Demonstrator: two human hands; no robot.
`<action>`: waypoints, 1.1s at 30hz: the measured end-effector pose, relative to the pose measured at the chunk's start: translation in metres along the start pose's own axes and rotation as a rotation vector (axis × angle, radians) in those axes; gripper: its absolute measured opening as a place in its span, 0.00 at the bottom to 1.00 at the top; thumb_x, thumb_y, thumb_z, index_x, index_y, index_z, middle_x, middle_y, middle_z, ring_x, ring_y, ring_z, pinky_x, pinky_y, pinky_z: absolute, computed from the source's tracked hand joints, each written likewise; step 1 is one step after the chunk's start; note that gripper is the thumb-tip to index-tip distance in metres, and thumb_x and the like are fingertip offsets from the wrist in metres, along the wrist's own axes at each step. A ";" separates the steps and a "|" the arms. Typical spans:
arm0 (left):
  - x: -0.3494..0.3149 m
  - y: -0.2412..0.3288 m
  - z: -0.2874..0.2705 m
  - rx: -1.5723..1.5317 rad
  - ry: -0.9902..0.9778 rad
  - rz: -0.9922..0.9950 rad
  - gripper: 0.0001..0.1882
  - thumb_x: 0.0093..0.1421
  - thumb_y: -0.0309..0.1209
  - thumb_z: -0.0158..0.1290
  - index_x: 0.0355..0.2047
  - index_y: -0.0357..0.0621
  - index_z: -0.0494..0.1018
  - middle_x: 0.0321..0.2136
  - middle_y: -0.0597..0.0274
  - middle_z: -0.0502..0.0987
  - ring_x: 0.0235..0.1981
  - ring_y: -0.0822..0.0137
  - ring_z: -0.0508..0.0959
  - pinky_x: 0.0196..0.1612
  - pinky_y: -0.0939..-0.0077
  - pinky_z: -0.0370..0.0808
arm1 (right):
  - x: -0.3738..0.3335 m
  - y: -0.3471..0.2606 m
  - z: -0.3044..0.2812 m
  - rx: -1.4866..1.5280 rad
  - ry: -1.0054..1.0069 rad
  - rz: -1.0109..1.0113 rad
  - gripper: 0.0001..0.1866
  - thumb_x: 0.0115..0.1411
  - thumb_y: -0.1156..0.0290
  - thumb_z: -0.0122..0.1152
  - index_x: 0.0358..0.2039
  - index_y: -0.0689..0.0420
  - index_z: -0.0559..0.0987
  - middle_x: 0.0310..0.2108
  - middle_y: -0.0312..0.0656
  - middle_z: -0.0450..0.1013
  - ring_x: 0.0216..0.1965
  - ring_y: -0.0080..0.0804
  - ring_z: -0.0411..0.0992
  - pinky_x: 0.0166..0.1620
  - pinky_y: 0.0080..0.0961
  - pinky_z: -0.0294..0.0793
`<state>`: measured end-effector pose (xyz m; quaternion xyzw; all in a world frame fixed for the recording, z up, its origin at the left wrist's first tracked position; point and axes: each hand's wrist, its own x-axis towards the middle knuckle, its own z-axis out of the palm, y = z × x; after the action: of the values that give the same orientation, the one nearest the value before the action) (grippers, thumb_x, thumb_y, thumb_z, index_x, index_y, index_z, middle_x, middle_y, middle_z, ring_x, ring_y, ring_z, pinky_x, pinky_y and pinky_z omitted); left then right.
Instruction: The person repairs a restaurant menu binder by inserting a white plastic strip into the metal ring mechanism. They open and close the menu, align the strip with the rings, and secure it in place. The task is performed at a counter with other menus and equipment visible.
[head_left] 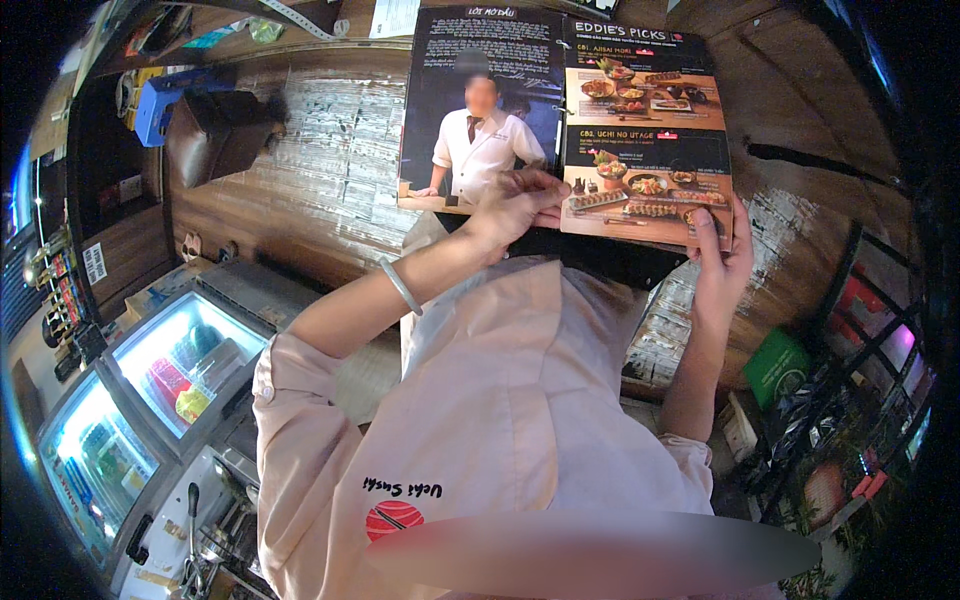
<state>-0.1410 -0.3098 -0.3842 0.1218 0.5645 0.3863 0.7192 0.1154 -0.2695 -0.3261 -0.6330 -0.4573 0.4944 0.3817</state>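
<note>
An open menu [648, 128] is spread out in front of me. Its left page carries a picture of a person in a white jacket on a dark ground, and its right page has photos of sushi dishes. My left hand [520, 205] is at the lower middle of the menu, thumb and fingers pinched on the bottom inner edge of the right-hand page. With my right hand [718, 238] I grip the lower right corner, thumb on the page and fingers round the side edge, partly hidden behind.
Worn wooden boards [340, 150] lie around the menu. A brown box-shaped seat [215, 137] and a blue object [158, 112] stand at the upper left. Lit glass-topped display cases [190, 362] sit lower left. To the right are a green box [776, 368] and black metal bars [850, 290].
</note>
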 end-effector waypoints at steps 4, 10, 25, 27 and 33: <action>0.005 -0.010 0.003 0.093 0.016 0.067 0.09 0.66 0.32 0.58 0.39 0.37 0.76 0.33 0.60 0.80 0.32 0.69 0.81 0.38 0.76 0.82 | -0.005 -0.013 0.023 0.028 0.128 -0.111 0.18 0.65 0.70 0.63 0.54 0.61 0.75 0.37 0.31 0.76 0.31 0.13 0.68 0.31 0.12 0.67; -0.005 0.001 -0.005 0.022 -0.070 -0.071 0.14 0.70 0.33 0.51 0.46 0.33 0.73 0.37 0.54 0.80 0.35 0.65 0.83 0.40 0.71 0.83 | 0.003 -0.046 0.065 -0.010 -0.127 -0.488 0.11 0.68 0.72 0.57 0.48 0.62 0.78 0.35 0.36 0.78 0.30 0.15 0.73 0.33 0.15 0.69; -0.027 0.000 -0.064 -0.751 -0.384 0.017 0.26 0.72 0.45 0.39 0.56 0.34 0.67 0.47 0.49 0.78 0.46 0.55 0.80 0.53 0.62 0.78 | -0.050 -0.043 0.200 -0.570 -0.483 -0.933 0.31 0.58 0.65 0.63 0.61 0.61 0.71 0.34 0.42 0.73 0.37 0.38 0.74 0.44 0.36 0.74; -0.027 -0.002 -0.064 -0.836 -0.441 -0.021 0.27 0.72 0.47 0.37 0.57 0.35 0.66 0.48 0.49 0.78 0.47 0.54 0.80 0.55 0.60 0.77 | -0.057 -0.039 0.188 -0.578 -0.545 -0.957 0.30 0.59 0.63 0.62 0.61 0.60 0.71 0.37 0.43 0.74 0.41 0.38 0.73 0.46 0.37 0.73; -0.032 -0.007 -0.054 -0.836 -0.461 -0.069 0.33 0.72 0.53 0.32 0.60 0.36 0.65 0.51 0.48 0.77 0.52 0.50 0.78 0.60 0.56 0.74 | -0.055 -0.022 0.108 -0.283 -0.748 -0.839 0.27 0.52 0.77 0.65 0.55 0.52 0.78 0.46 0.42 0.76 0.50 0.42 0.73 0.55 0.41 0.73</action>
<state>-0.1894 -0.3508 -0.3836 -0.1141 0.1903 0.5191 0.8254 0.0008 -0.3124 -0.3143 -0.2247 -0.8345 0.4249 0.2693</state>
